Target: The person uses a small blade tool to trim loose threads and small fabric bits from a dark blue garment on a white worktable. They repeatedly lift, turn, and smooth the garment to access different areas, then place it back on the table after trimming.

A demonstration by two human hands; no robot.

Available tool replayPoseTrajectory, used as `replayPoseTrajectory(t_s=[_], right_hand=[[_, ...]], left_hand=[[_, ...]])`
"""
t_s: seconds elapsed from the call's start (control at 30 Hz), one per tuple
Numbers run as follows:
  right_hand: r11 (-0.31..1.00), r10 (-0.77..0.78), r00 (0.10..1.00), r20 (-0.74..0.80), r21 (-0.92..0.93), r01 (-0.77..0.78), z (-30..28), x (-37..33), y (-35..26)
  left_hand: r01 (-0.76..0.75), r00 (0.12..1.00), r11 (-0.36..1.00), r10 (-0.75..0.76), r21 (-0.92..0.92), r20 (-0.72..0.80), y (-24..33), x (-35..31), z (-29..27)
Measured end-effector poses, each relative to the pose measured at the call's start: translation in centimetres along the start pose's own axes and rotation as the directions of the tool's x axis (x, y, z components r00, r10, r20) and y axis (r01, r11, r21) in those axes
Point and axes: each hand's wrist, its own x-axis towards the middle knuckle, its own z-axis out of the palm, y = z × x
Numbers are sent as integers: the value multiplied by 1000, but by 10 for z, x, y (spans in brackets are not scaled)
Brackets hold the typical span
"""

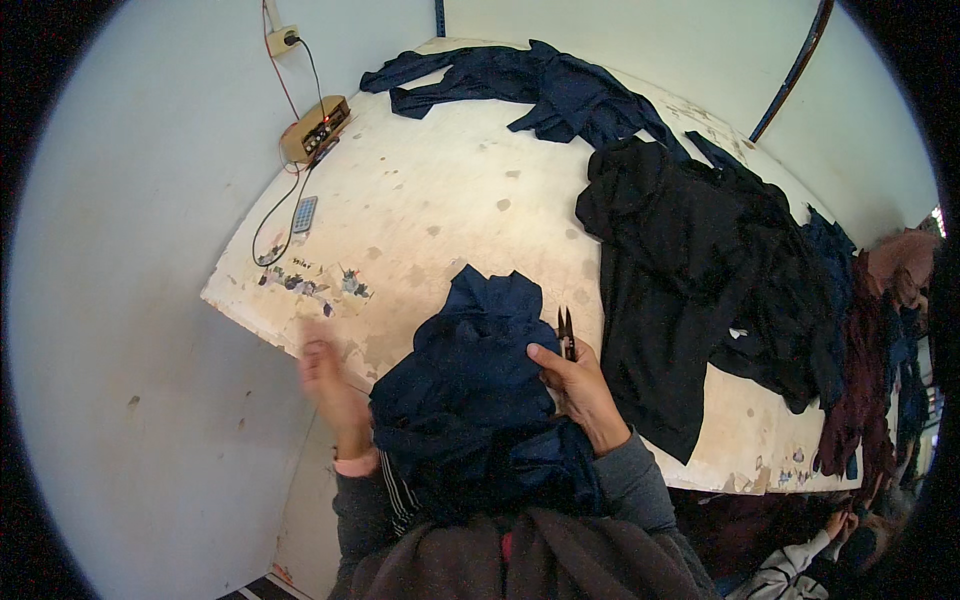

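A navy blue garment (465, 390) lies bunched in front of me, over the near edge of the table and toward my lap. My right hand (583, 385) is closed round small dark thread snips (567, 330), their blades pointing away from me. Its thumb rests on the right edge of the navy cloth. To the left of the cloth, my left hand (328, 378) is raised near the table edge and smeared by motion. Its fingers cannot be made out clearly. A black and white striped strip (398, 490) shows between my left forearm and the garment.
Black garments (680, 260) lie spread on the right of the worn white table (460, 190). More navy garments (560, 85) stretch along its far edge. A brown radio-like box (318, 130) with cords and a grey remote control (305, 214) sit at the left. Another person's hand (840, 523) shows lower right.
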Motion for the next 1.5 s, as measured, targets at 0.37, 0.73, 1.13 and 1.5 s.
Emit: replayPoseTrajectory(t_s=[0.37, 0.73, 1.13, 1.5], right_hand=[[975, -215, 974, -78, 36, 218, 36, 2, -4], [294, -776, 598, 201, -723, 625, 58, -11, -28], [256, -734, 602, 316, -691, 676, 67, -23, -1], [67, -691, 522, 501, -674, 736, 65, -31, -5]], left_hand=[[-533, 828, 517, 153, 670, 540, 33, -35, 55], [-705, 680, 578, 387, 410, 623, 80, -70, 87], [-140, 889, 957, 9, 253, 458, 74, -93, 86], [-218, 904, 956, 122, 196, 411, 55, -96, 76]])
